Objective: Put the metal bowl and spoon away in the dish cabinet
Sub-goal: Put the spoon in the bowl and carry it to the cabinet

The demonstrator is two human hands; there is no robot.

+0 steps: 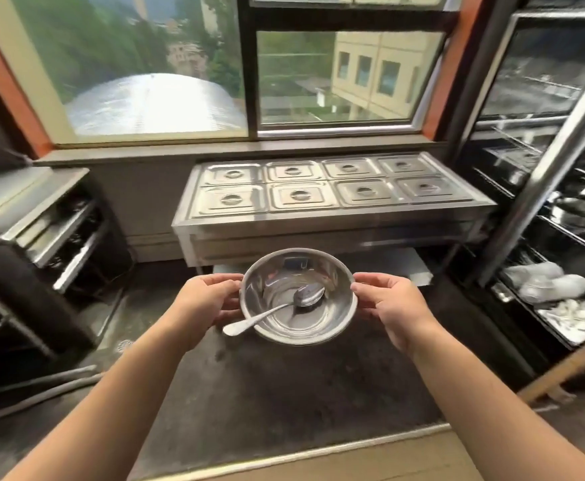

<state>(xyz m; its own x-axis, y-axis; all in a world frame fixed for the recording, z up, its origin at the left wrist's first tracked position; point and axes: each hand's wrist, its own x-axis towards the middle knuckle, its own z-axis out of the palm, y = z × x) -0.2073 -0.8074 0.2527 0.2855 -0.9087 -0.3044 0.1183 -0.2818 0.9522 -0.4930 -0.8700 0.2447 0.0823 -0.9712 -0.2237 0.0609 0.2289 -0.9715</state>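
We're holding the metal bowl (298, 296) up in front of us w/ both hands, over the dark floor (266, 383). Left hand (203, 304) is gripping the rim on its left side, right hand (390, 307) the rim on its right; each grip is clamped on the bowl's edge, fingers curling under. The spoon (277, 307) is lying inside, its scoop resting near the bowl's centre-right and its handle sticking out over the lower-left rim, just beside our left thumb.

Straight ahead, a steel food warmer (332, 199) w/ eight lidded pans is standing below the window (242, 67), well apart from the bowl. On the right, the dish cabinet (558, 189) is showing wire shelves behind a steel door frame; a tilted steel bar is crossing in front of the shelves btwn us and the contents. On the left, a steel surface (23, 189) w/ racks under it is sitting near a dark bulky object, and hoses (34, 383) are lying on the floor.

Cabinet contents are blurred: we're making out shiny pots mid-shelf and pale items lower down, but can't tell exactly what they are. The cabinet's right side is cut off by the frame edge.
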